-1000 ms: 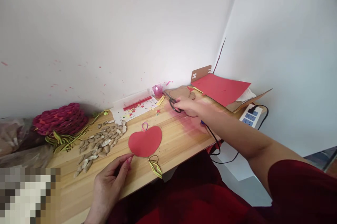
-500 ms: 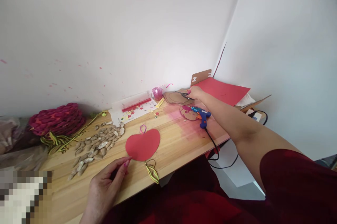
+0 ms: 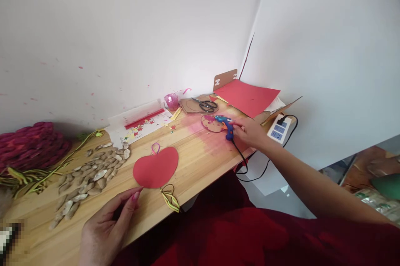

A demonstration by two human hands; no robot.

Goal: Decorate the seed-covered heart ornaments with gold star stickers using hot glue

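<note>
My left hand (image 3: pixel 108 222) rests on the near part of the wooden table (image 3: pixel 200 161). Its thumb and forefinger pinch the lower left edge of a red apple-shaped paper cutout (image 3: pixel 156 168), which carries a small purple loop on top. My right hand (image 3: pixel 250 132) reaches across to the far right and its fingers curl round the handle of a blue glue gun (image 3: pixel 225 122). The gun lies over a round pink piece (image 3: pixel 208 124), and its black cord runs off the table edge. Black scissors (image 3: pixel 206 104) lie on brown cardboard just behind the gun.
A pile of pale seeds (image 3: pixel 90 174) and a dark red woven bundle (image 3: pixel 31 145) with green-yellow strips are at the left. A yellow-black loop (image 3: pixel 170 199) lies by the front edge. At the back are a sticker sheet (image 3: pixel 137 124), a pink cup (image 3: pixel 171 101), red paper (image 3: pixel 246 97) and a power strip (image 3: pixel 279 129).
My right hand carried the scissors to the back, laid them on the cardboard, then came back to the glue gun's handle. The left hand stays at the cutout. The view has swung right.
</note>
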